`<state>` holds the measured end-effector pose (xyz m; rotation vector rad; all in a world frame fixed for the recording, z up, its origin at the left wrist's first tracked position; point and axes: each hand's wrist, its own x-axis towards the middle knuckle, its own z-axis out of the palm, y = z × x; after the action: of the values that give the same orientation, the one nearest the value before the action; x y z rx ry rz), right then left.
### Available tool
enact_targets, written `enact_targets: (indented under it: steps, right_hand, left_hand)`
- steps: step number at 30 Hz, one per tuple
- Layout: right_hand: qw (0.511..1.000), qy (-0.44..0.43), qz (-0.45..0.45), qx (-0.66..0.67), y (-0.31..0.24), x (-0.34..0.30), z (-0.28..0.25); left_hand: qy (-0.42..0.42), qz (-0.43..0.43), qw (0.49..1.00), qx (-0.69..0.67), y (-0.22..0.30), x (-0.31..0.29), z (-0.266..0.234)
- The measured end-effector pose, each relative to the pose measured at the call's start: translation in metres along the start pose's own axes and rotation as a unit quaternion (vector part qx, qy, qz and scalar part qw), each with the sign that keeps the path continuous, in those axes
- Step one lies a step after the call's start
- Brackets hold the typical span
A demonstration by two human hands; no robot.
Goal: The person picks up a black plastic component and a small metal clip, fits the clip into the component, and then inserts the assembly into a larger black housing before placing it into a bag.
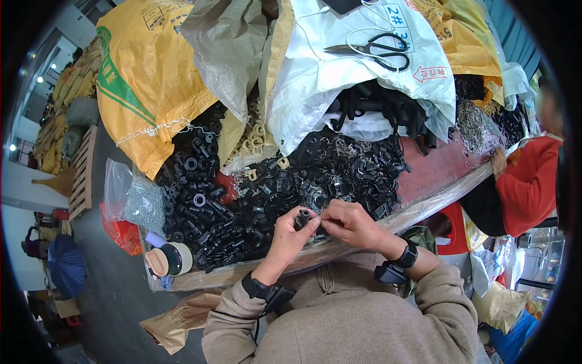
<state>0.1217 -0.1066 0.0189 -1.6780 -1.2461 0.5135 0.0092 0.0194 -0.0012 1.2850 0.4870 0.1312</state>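
From where I stand, the person's left hand [287,235] is closed on a small black part [304,215], a dark tubular piece gripped between the thumb and the curled fingers. It pokes up out of the grip, its rounded end showing above the thumb, while its lower portion is hidden inside the hand. The right hand [350,223] sits just beside it, thumb and forefinger pinched together close to the left thumb's tip; I cannot tell whether anything tiny is caught between them. Both hands hover over the near edge of the worktable [224,278], in front of a heap of small black clips [364,182]. To their left spreads a pile of larger black fittings [203,200], with a jar [180,258] standing at the table's corner. Beyond the heap a white sack [303,85] slumps open, black pieces at its mouth and scissors [388,53] lying on top. Over on the right, a co-worker in a red sleeve [533,188] rests a hand [499,162] at the table's edge.
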Motion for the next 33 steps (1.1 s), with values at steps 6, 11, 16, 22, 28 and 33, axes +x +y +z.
enact_targets:
  steps: [6, 11, 16, 22, 28, 33]
  right_hand:
    - [0.998, 0.039, -0.030, -0.037, -0.007, -0.004, 0.002]
    - [0.998, 0.058, -0.034, -0.020, -0.009, -0.006, 0.002]
    - [0.998, 0.054, -0.029, 0.028, -0.008, -0.005, 0.001]
    - [0.998, 0.034, -0.011, 0.050, -0.003, -0.005, -0.002]
    - [0.981, 0.064, -0.122, -0.137, -0.017, -0.001, -0.003]
    - [0.966, 0.035, -0.147, -0.211, -0.013, -0.004, 0.001]
  left_hand:
    - [0.006, -0.009, 1.000, -0.002, 0.003, -0.003, 0.003]
    - [-0.010, -0.092, 0.991, -0.095, 0.006, -0.006, 0.004]
    - [-0.080, -0.141, 0.965, -0.205, 0.009, -0.007, 0.004]
    - [-0.156, -0.160, 0.903, -0.366, 0.021, -0.007, 0.004]
    - [-0.106, -0.153, 0.939, -0.289, 0.008, -0.010, 0.001]
    - [-0.097, -0.161, 0.951, -0.245, -0.002, -0.012, 0.002]
